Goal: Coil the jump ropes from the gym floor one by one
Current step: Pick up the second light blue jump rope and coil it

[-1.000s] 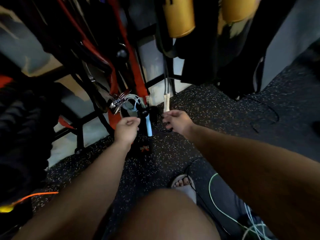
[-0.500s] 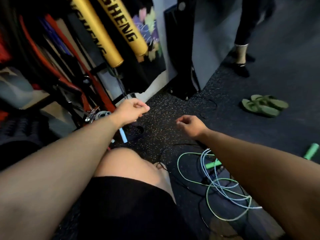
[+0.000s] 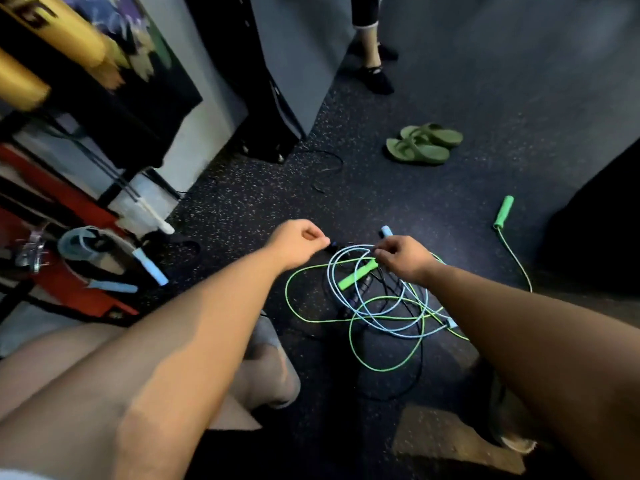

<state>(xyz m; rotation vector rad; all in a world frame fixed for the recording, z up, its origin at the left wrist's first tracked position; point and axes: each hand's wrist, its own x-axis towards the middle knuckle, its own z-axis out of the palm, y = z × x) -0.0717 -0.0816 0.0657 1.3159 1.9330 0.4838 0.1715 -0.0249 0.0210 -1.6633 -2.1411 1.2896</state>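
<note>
Green handle (image 3: 356, 274) pinched in the right hand (image 3: 406, 258) fingers — left hand (image 3: 297, 242) fingers curled, grip unclear — over tangled ropes (image 3: 381, 319).

1. Two bright green foam jump-rope handles (image 3: 358, 273) (image 3: 504, 212).
2. One bright green plastic cord (image 3: 350, 330), looped on the floor.
3. One pale blue plastic cord (image 3: 405, 336), tangled with it.
4. Two pale blue foam handles (image 3: 150, 266) (image 3: 112, 286) at the rack.
5. One white handle (image 3: 156, 220).
6. Two olive-green rubber sandals (image 3: 417, 153) (image 3: 434, 135).
7. Two yellow padded cylinders (image 3: 52, 36) (image 3: 17, 81), blurred.
</note>
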